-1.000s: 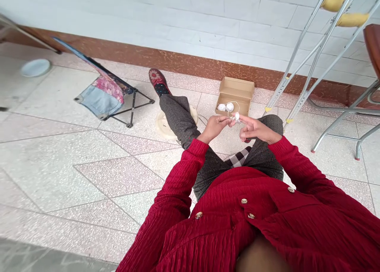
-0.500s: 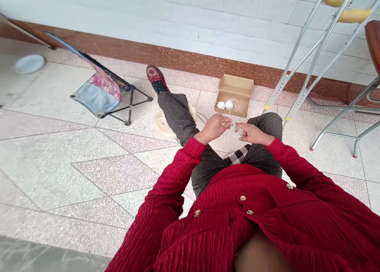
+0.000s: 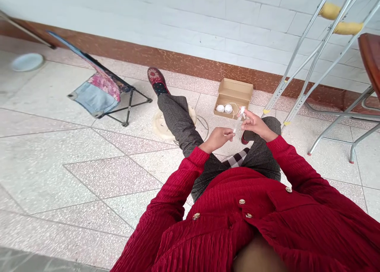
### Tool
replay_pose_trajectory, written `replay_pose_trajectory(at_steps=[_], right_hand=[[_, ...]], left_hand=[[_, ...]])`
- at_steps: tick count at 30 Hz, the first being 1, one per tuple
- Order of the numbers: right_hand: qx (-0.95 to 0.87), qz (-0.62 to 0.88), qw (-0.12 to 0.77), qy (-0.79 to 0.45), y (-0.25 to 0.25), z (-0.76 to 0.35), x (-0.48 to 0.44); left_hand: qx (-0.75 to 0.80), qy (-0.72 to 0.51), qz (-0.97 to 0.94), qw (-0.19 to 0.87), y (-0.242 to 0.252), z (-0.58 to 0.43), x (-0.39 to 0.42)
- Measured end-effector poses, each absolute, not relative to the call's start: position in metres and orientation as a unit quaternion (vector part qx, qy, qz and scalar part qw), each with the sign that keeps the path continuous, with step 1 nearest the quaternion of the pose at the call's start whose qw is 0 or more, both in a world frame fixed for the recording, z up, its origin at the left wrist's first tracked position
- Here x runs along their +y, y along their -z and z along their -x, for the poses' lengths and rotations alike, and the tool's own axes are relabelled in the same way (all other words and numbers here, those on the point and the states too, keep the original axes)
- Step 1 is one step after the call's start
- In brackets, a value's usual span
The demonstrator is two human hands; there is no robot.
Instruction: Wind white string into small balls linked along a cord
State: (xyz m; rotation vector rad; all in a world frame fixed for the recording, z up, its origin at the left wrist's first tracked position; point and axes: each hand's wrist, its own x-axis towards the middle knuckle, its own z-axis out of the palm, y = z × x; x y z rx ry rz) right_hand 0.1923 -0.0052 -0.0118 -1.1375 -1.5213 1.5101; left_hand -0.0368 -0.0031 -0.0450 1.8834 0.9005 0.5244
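Right hand pinching clear plastic strip at fingertips, held up for fine work; left hand gripping lower end, steadying; open cardboard box at 12 o'clock, two white balls inside.

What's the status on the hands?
Right hand pinching small clear plastic piece. Left hand close by, fingers curled. Open cardboard box beyond, two white balls inside.

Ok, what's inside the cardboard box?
Two white balls and a thin white cord lie in the open box. The box floor beneath them is covered, so anything under them can't be seen.
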Motion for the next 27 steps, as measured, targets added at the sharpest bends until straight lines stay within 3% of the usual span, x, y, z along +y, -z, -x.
replay_pose_trajectory(at_steps=[5,8,13,16,21,27], right_hand=[[-0.654,0.510,0.223,-0.512,0.050,-0.189,-0.013],[-0.666,0.490,0.204,-0.524,0.054,-0.182,-0.026],[-0.609,0.343,0.218,-0.681,0.019,-0.175,-0.033],[-0.573,0.299,0.268,-0.714,-0.005,-0.176,-0.024],[-0.614,0.372,0.312,-0.622,0.000,-0.182,0.003],[-0.707,0.513,0.159,-0.461,0.038,-0.184,-0.001]], left_hand=[[0.370,-0.214,-0.835,0.347,0.032,0.043,0.001],[0.393,-0.239,-0.833,0.307,0.022,0.051,0.019],[0.409,-0.275,-0.795,0.353,0.017,0.055,0.041],[0.404,-0.282,-0.769,0.406,0.025,0.048,0.035],[0.415,-0.234,-0.776,0.415,0.037,0.040,0.012],[0.416,-0.227,-0.818,0.325,0.021,0.051,0.016]])
